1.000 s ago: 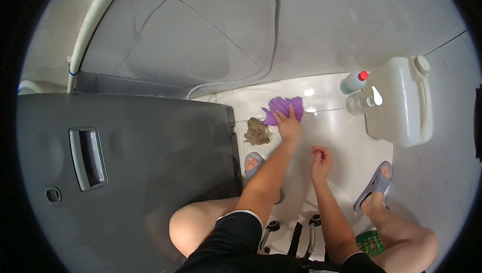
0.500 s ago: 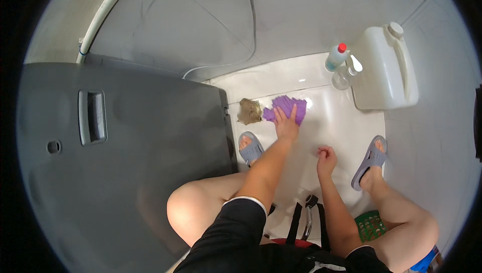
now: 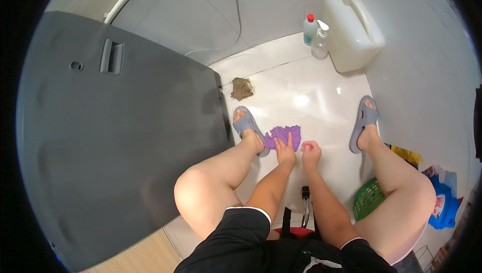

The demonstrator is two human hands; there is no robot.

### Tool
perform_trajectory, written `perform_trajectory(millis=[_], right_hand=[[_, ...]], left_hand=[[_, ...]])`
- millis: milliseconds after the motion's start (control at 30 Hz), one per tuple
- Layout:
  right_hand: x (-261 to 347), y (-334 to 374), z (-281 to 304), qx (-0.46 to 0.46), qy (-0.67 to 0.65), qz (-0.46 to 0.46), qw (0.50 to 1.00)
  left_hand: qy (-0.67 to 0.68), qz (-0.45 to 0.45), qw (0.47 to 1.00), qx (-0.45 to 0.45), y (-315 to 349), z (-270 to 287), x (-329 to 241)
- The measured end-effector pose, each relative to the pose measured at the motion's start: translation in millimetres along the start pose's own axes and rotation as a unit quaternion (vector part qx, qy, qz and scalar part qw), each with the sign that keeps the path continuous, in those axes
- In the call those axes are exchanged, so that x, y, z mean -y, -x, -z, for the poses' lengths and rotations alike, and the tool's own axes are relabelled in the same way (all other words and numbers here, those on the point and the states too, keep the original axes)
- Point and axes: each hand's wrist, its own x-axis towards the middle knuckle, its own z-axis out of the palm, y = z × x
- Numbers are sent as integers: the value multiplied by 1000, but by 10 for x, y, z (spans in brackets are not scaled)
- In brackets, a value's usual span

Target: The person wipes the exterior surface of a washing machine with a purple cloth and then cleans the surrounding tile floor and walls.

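On the pale tiled floor, between my feet, lies a bunched purple cloth (image 3: 288, 133). My left hand (image 3: 285, 153) presses down on it with fingers stretched out over its near side. Just right of the cloth, my right hand (image 3: 311, 153) is curled in a loose fist, with nothing visible in it. A crumpled brown rag (image 3: 242, 89) sits farther off at the left, beyond my left slipper (image 3: 251, 126) and apart from the purple cloth.
A large grey panel with a recessed handle (image 3: 114, 56) fills the left. Against the far wall stand a red-capped bottle (image 3: 310, 33), a clear pump bottle (image 3: 319, 48) and a big white jug (image 3: 354, 34). A green basket (image 3: 368, 198) and blue bag (image 3: 444, 203) lie near my right leg.
My left hand has drawn the purple cloth toward me, away from the brown rag and beside my left slipper. My right hand is now closer to it. The view has shifted too.
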Motion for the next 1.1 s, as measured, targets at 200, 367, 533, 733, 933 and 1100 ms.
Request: perform_trajectory(millis=[200,367,533,733,933,1100], right_hand=[[-362,844,276,4,66,-93,993],[-381,1063,407,5,194,-93,977],[168,1364,334,21,260,73,963],[92,1245,396,185,338,239,891],[-23,1145,132,290,295,152,898],[-161,607,-401,241,246,239,908]], left_hand=[[72,29,997,13,359,14,269],[89,24,996,-5,744,126,218],[88,-1,996,-30,1132,244,479],[137,-95,985,-50,1205,198,692],[251,-172,947,-105,975,35,934],[370,-112,887,-253,689,89,908]])
